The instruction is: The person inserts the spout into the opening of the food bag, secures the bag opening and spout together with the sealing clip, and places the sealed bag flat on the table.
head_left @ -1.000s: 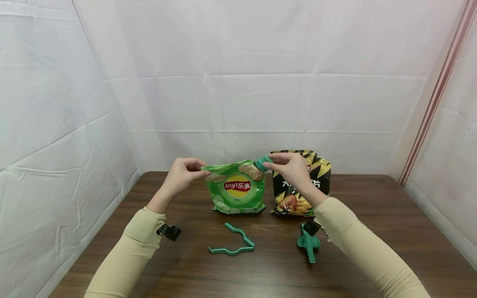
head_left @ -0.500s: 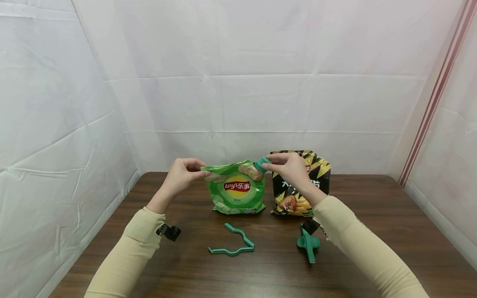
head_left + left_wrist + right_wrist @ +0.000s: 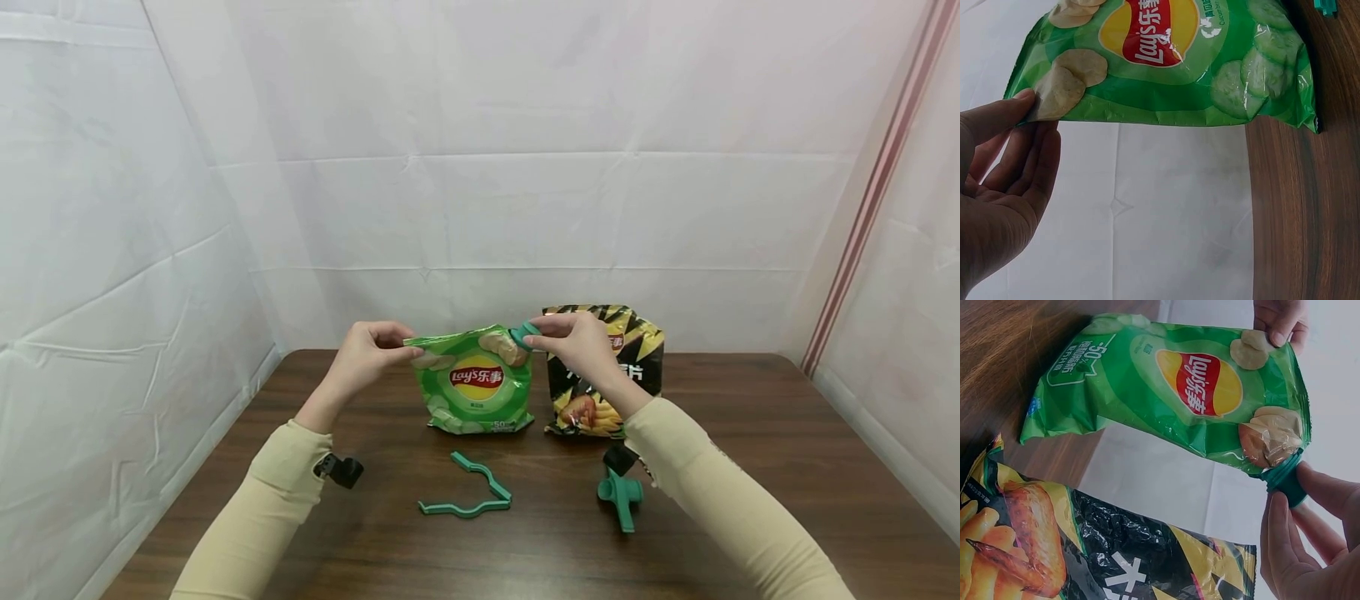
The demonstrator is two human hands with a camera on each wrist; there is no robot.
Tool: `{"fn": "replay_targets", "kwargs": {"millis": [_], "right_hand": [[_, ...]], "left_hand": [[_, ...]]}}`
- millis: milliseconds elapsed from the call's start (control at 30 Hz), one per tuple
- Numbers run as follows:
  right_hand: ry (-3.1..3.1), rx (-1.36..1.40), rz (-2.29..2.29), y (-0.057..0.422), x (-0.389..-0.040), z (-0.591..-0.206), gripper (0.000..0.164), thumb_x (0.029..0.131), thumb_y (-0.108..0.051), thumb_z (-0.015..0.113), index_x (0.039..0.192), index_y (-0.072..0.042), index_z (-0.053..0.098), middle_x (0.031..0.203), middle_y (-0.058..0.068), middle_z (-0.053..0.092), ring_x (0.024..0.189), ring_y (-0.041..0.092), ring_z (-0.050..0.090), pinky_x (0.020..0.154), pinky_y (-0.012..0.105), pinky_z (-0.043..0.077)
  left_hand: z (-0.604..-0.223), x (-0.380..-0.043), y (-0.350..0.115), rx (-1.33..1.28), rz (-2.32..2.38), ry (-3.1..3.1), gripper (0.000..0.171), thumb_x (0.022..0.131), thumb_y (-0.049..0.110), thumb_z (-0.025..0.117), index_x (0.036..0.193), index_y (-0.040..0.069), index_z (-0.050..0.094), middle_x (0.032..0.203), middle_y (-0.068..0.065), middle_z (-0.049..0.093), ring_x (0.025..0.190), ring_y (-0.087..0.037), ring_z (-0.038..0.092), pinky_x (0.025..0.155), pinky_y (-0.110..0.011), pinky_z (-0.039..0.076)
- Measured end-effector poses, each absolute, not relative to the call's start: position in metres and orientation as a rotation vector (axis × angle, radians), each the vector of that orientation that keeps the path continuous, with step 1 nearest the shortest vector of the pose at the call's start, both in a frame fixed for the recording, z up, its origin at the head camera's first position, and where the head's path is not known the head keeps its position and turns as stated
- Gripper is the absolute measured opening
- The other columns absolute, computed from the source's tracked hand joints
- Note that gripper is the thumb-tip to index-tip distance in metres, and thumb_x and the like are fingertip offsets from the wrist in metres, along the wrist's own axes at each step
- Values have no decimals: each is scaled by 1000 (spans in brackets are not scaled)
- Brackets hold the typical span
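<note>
Newly tilted, the teal cap [image 3: 1286, 481] pinched by the right hand [image 3: 583, 343] touches the green bag [image 3: 474, 393] (left hand [image 3: 367, 348] pinches its corner).

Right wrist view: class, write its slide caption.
Left hand pinches a green Lay's bag; right hand holds a teal cap at its corner.

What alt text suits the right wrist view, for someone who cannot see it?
The right hand pinches a teal cap at one top corner of a green Lay's bag, while the left hand grips the other. A black-and-yellow snack bag is nearby.
</note>
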State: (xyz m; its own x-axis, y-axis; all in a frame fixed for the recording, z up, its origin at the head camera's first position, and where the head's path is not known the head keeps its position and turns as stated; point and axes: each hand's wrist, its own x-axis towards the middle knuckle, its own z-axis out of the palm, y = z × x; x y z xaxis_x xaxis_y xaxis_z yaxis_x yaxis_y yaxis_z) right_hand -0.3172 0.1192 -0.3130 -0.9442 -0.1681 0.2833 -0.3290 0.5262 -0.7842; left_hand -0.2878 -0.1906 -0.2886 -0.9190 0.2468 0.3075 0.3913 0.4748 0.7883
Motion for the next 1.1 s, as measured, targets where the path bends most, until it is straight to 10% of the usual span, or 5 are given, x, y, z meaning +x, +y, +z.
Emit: {"fn": "replay_targets", "kwargs": {"millis": [1100], "right_hand": [[-2526,381,1580,115,-313,-310,38,79,-34,77,110,-11,72,111,11,70,104,24,64,85,41,52]], "left_hand": [[-287,-288,-191,-529,-1428,-2567,18,85,8,71,98,-4,70,83,-25,67,62,-7,57,59,-25,47]]}}
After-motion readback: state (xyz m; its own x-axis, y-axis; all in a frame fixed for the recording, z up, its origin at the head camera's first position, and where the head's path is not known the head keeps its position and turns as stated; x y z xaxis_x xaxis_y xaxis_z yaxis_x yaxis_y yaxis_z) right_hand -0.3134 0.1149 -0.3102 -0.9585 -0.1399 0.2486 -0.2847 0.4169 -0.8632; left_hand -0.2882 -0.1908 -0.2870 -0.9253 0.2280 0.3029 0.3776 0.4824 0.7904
